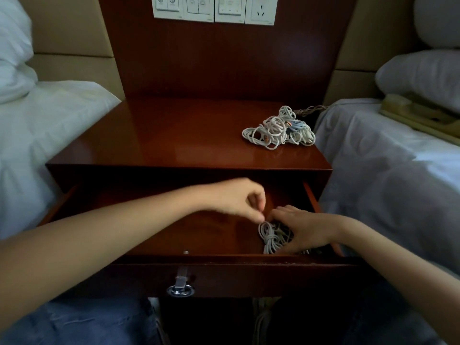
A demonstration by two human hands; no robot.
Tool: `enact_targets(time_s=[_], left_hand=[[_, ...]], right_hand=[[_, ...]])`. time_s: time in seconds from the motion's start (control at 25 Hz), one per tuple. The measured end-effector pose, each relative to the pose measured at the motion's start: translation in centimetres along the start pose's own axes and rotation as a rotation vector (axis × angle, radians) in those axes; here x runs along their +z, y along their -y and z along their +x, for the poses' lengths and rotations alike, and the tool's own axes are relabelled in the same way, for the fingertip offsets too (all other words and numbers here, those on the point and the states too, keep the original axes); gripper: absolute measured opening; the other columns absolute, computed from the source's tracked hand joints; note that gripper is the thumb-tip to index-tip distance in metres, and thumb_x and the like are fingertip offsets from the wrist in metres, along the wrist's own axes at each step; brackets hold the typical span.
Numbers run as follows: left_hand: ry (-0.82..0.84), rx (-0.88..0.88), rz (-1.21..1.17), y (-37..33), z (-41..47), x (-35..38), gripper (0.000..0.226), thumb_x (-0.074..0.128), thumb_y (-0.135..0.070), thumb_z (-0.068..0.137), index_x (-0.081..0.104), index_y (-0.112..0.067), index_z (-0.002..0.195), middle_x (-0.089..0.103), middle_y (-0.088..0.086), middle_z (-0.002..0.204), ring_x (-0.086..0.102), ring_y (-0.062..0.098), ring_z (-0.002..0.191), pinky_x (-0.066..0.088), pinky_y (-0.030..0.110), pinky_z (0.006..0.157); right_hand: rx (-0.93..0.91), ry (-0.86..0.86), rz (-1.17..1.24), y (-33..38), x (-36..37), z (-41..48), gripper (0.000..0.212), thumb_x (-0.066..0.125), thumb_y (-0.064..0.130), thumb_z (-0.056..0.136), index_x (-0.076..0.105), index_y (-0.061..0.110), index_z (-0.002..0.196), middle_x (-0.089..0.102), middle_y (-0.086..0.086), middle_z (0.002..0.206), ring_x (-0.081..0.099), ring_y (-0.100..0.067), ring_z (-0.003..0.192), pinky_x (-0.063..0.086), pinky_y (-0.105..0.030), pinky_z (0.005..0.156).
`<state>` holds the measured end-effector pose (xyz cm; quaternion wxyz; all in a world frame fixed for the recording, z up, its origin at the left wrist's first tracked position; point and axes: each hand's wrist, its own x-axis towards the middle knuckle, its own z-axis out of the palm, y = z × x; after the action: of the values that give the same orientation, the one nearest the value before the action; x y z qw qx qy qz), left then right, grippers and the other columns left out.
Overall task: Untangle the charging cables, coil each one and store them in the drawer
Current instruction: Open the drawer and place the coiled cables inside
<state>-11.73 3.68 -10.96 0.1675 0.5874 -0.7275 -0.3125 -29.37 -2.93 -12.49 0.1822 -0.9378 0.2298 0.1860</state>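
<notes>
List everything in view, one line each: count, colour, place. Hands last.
nightstand: one, red-brown wood, between the beds
drawer: one, red-brown, pulled open
ring pull: one, silver, drawer front
tangled cables: one pile, white and pale blue, nightstand top, right rear
coiled cable: one bundle, white, drawer's right front
switch panel: one row, white, back panel
telephone: one, beige, right bed
beds: two, white sheets, either side
left hand: bare, over the drawer, pinching the coil's top
right hand: bare, in the drawer, curled round the coil
</notes>
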Motion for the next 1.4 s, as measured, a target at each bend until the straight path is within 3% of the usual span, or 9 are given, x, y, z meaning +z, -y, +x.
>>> enact_targets(time_s=[0.16,0.28,0.36,0.44,0.6,0.76,1.0,1.16,1.4], left_hand=[[-0.571,0.017,-0.234,-0.3,1.8,-3.8,0.023,0.069,-0.007,0.082,0.052,-0.019,0.072,0.057,-0.004,0.068,0.053,-0.001,0.052,0.046,0.019,0.057],[-0.858,-0.112,-0.113,1.1,4.5,-4.9,0.012,0.065,-0.018,0.086,0.056,-0.016,0.093,0.060,-0.001,0.094,0.057,0.010,0.080,0.043,0.024,0.075],[-0.779,-0.273,-0.017,1.9,6.0,-5.1,0.040,0.059,-0.028,0.090,0.050,-0.011,0.125,0.054,0.007,0.127,0.055,0.021,0.111,0.042,0.029,0.091],[-0.697,-0.329,0.066,2.1,7.3,-5.3,0.043,0.054,-0.030,0.093,0.049,-0.013,0.132,0.051,0.009,0.135,0.049,0.026,0.123,0.041,0.032,0.097],[-0.746,-0.336,0.070,2.1,8.1,-5.4,0.015,0.057,-0.024,0.091,0.066,-0.013,0.096,0.060,0.011,0.113,0.057,0.028,0.105,0.040,0.027,0.079],[-0.801,-0.282,-0.075,2.3,6.3,-5.4,0.014,0.056,-0.020,0.093,0.065,-0.010,0.096,0.058,0.000,0.096,0.052,0.015,0.091,0.034,0.024,0.073],[-0.741,-0.079,-0.091,2.6,2.2,-5.3,0.012,0.059,-0.013,0.091,0.061,-0.016,0.079,0.061,0.000,0.109,0.058,0.017,0.103,0.048,0.032,0.090],[-0.423,0.150,-0.160,1.2,-2.4,-3.6,0.015,0.064,-0.002,0.084,0.065,-0.016,0.085,0.049,-0.003,0.112,0.056,0.008,0.103,0.044,0.011,0.093],[-0.128,0.019,0.104,1.8,-3.8,0.1,0.009,0.068,-0.014,0.084,0.071,-0.009,0.091,0.053,0.002,0.116,0.057,0.007,0.094,0.042,0.007,0.083]], right_hand=[[-0.003,0.015,0.010,0.1,-0.2,0.0,0.070,0.064,0.048,0.082,0.031,0.022,0.138,0.034,0.011,0.124,0.030,-0.008,0.123,0.031,-0.030,0.108],[-0.005,0.023,0.004,0.0,-0.1,0.0,0.071,0.063,0.050,0.083,0.029,0.023,0.140,0.034,0.009,0.131,0.029,-0.010,0.127,0.029,-0.031,0.110],[-0.014,0.029,0.001,0.0,0.0,-0.1,0.072,0.063,0.045,0.085,0.024,0.027,0.143,0.032,0.007,0.137,0.027,-0.011,0.130,0.027,-0.030,0.111],[-0.022,0.040,0.015,0.2,-0.1,-0.3,0.075,0.063,0.041,0.086,0.018,0.030,0.145,0.028,0.006,0.142,0.022,-0.012,0.134,0.022,-0.029,0.113],[-0.021,0.064,0.113,0.1,-0.4,-0.5,0.075,0.061,0.050,0.083,0.020,0.036,0.144,0.022,0.007,0.149,0.014,-0.014,0.140,0.016,-0.036,0.116],[-0.025,0.022,0.250,-0.1,-0.4,-0.3,0.073,0.057,0.056,0.079,0.028,0.037,0.142,0.030,0.008,0.144,0.020,-0.013,0.136,0.024,-0.034,0.114],[-0.005,-0.124,0.405,-0.5,-0.1,-0.2,0.078,0.065,0.042,0.082,0.019,0.032,0.145,0.042,0.004,0.130,0.039,-0.014,0.127,0.036,-0.025,0.105],[-0.073,-0.188,0.484,-0.5,0.0,-0.3,0.101,0.070,0.050,0.066,0.012,0.031,0.147,0.030,0.004,0.146,0.029,-0.011,0.136,0.031,-0.029,0.112],[-0.096,-0.041,0.415,0.3,0.3,-0.1,0.108,0.070,0.055,0.062,0.004,0.034,0.147,0.019,0.005,0.152,0.021,-0.013,0.139,0.028,-0.035,0.114]])
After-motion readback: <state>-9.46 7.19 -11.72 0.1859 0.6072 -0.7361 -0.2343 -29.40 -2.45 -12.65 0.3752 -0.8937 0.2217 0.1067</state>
